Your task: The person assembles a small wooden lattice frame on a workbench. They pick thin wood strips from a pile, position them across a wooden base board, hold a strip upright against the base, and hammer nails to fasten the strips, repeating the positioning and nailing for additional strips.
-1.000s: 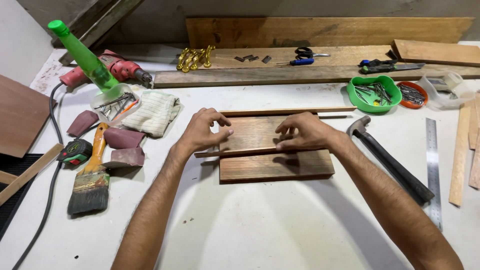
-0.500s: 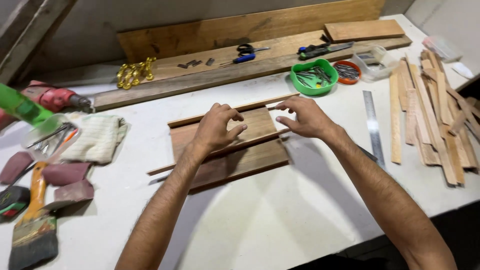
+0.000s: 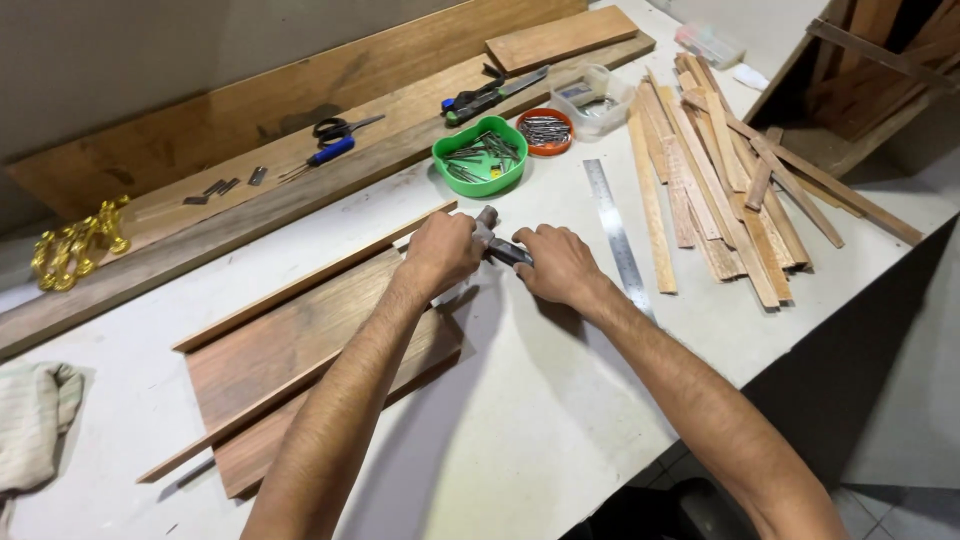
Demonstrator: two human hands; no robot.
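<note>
With both arms stretched over the white table [image 3: 560, 420], we have our left hand [image 3: 443, 252] curled closed around the head end of a hammer [image 3: 497, 243], and our right hand [image 3: 555, 263] closed over the dark handle just beside it; the hammer shows only in the short gap between the two hands, metal head poking out near the left knuckles. It sits at the far right end of the brown wooden board [image 3: 290, 360], which lies flat on the table with a thin wooden strip [image 3: 240, 418] laid diagonally across it and a second strip [image 3: 310, 280] along its far edge. Just beyond the hands: green bowl [image 3: 480, 160] full of nails, orange lid [image 3: 545, 130] holding more nails beside it, clear plastic tub [image 3: 592, 98] next to that. Steel ruler [image 3: 615, 232] lies flat just right of the right hand. Pile of loose wooden slats [image 3: 715, 180] further right, overlapping, well apart from the hands. Long planks [image 3: 300, 110] lean and lie along the wall, carrying blue-handled scissors [image 3: 335, 140], pliers [image 3: 490, 93] and a small board [image 3: 560, 38]. Gold chain [image 3: 75, 245] at the far left, striped cloth [image 3: 30, 420] at the left edge.
</note>
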